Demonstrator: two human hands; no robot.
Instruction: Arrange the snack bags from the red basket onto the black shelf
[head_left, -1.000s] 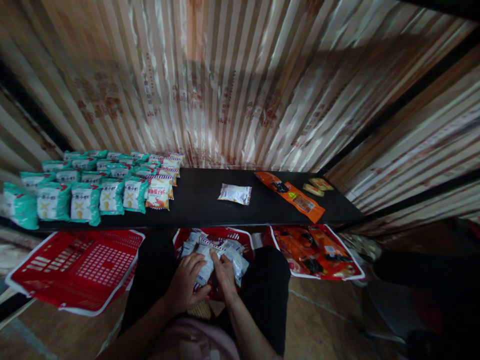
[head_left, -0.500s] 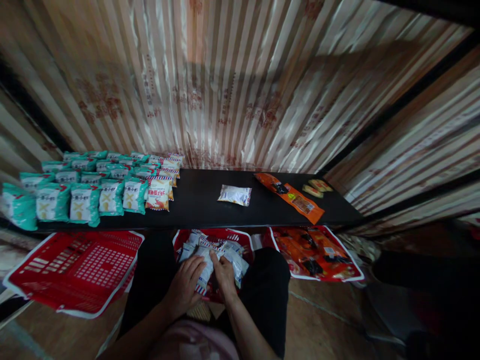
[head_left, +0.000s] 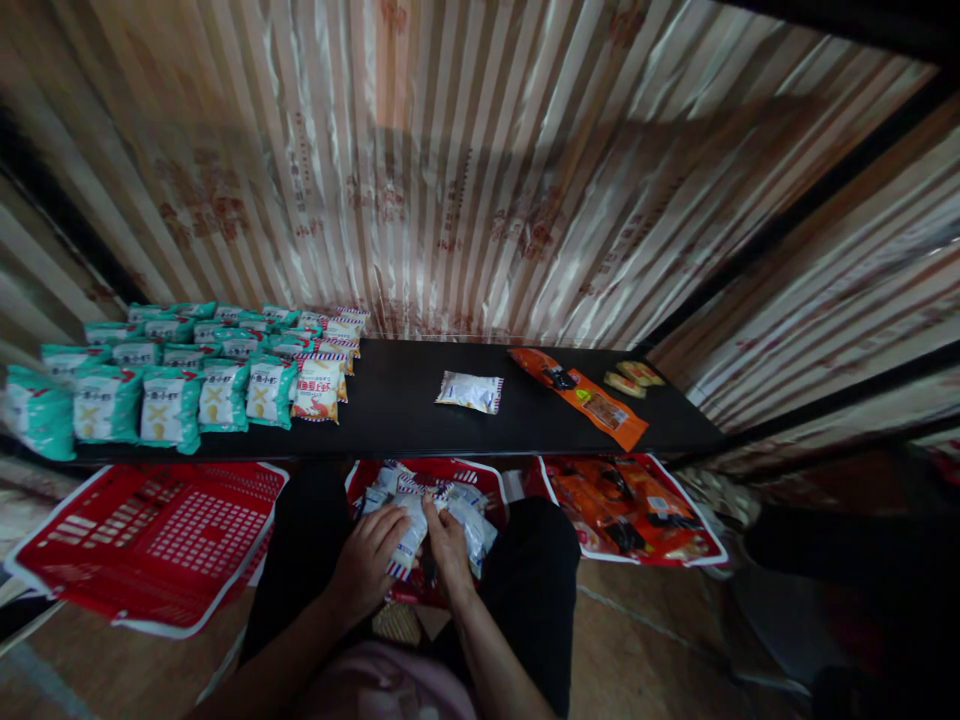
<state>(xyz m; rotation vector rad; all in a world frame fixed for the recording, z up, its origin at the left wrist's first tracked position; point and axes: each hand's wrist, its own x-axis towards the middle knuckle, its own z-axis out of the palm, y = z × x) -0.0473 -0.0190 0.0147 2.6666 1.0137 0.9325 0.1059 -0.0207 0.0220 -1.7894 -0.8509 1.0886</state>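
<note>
Between my knees, a red basket (head_left: 491,478) holds several silvery snack bags (head_left: 469,528) with striped ends. Just over it, my left hand (head_left: 373,555) is closed on the left side of one snack bag (head_left: 411,540). The thumb and fingers of my right hand (head_left: 448,545) grip the same bag from the right, near its upper end. Its pale, silvery side faces up. On the black shelf ahead, a single silvery snack bag (head_left: 469,391) lies flat. To the left stand rows of teal snack bags (head_left: 171,405), with orange-and-white snack bags (head_left: 315,385) at their right end.
An orange packet (head_left: 592,400) and small yellow packets (head_left: 634,375) lie on the shelf's right part. Below it are a red basket (head_left: 202,530) at left and another basket (head_left: 716,545) of orange packets at right. Striped sheeting (head_left: 420,200) hangs behind.
My left hand has shifted very slightly on the bag, its fingers a little more bent. The shelf and baskets look the same.
</note>
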